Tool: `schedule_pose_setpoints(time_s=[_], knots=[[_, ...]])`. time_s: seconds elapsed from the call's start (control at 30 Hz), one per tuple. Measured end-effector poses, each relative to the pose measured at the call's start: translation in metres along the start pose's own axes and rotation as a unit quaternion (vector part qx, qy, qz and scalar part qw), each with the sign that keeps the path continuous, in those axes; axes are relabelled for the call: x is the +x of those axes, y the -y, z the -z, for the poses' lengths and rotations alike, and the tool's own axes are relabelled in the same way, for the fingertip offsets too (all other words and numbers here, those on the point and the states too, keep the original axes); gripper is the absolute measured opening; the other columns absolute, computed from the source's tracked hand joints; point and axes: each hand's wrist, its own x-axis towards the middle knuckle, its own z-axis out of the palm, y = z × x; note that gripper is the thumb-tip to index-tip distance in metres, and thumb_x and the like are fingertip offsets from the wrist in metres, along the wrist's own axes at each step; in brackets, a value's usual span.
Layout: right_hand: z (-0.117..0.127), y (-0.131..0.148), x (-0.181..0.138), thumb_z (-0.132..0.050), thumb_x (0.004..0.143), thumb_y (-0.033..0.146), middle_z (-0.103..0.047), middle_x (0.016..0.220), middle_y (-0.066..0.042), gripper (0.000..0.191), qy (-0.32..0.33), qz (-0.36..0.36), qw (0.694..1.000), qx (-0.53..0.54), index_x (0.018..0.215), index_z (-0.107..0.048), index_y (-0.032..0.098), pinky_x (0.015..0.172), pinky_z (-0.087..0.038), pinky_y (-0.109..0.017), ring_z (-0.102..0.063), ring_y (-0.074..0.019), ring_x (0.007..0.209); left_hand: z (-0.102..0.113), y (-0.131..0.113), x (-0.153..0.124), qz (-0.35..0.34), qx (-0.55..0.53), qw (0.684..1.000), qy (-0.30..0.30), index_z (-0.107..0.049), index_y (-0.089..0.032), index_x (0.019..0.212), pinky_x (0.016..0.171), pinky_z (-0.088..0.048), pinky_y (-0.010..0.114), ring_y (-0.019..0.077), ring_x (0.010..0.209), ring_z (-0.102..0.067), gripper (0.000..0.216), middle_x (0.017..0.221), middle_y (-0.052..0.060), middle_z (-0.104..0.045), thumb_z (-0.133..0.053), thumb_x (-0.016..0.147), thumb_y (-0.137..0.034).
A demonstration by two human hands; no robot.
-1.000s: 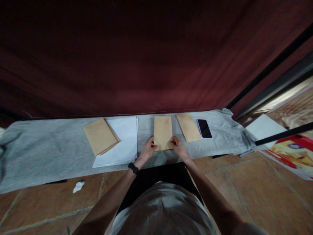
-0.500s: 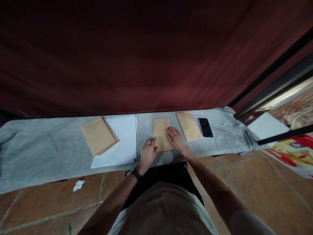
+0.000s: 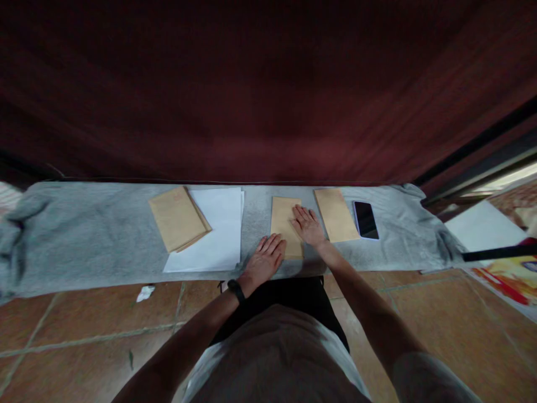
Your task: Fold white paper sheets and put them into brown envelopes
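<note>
A brown paper envelope (image 3: pixel 282 215) lies flat on the grey cloth before me. Across its lower left edge rests my left hand (image 3: pixel 267 258), fingers stretched out and a dark band at the wrist. My right hand (image 3: pixel 308 225) lies on the envelope's right edge with its fingers spread. Just right of that hand is a second brown envelope (image 3: pixel 335 215), lying at a slant. To the left, several brown envelopes (image 3: pixel 176 218) are stacked partly over a pile of white paper sheets (image 3: pixel 222 229).
The long narrow surface is covered with grey cloth (image 3: pixel 92 240), against a dark red curtain (image 3: pixel 235 101). A phone (image 3: pixel 366 220) lies right of the envelopes. At the far right are a white panel (image 3: pixel 482 226) and a dark bar (image 3: pixel 499 253). Crumpled white tissue (image 3: pixel 145 293) lies on the tiled floor.
My left hand has flattened out and moved further onto the envelope. My right hand's fingers have spread. The whole view has shifted slightly, so things appear further right.
</note>
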Motion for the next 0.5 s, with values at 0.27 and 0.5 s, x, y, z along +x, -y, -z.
schedule_pose_setpoints(time_s=[0.27, 0.5], knots=[[0.005, 0.009, -0.03, -0.031, 0.107, 0.04, -0.035, 0.161, -0.013, 0.057, 0.02, 0.032, 0.999, -0.016, 0.157, -0.032, 0.012, 0.124, -0.022, -0.05, -0.032, -0.0263, 0.15, 0.002, -0.002, -0.001, -0.002, 0.046, 0.999, 0.006, -0.05, -0.018, 0.146, 0.123, -0.027, 0.046, 0.0241, 0.147, -0.039, 0.045, 0.156, 0.01, -0.046, -0.042, 0.103, -0.031], [0.008, 0.02, -0.057, -0.035, 0.106, 0.039, -0.036, 0.161, -0.012, 0.056, 0.019, 0.041, 0.999, -0.008, 0.156, -0.035, 0.014, 0.124, -0.022, -0.05, -0.034, -0.0264, 0.149, 0.002, -0.007, 0.0, -0.017, 0.057, 0.998, 0.032, -0.049, -0.013, 0.146, 0.123, -0.025, 0.05, 0.0277, 0.148, -0.036, 0.046, 0.156, 0.016, -0.045, -0.041, 0.103, -0.026]])
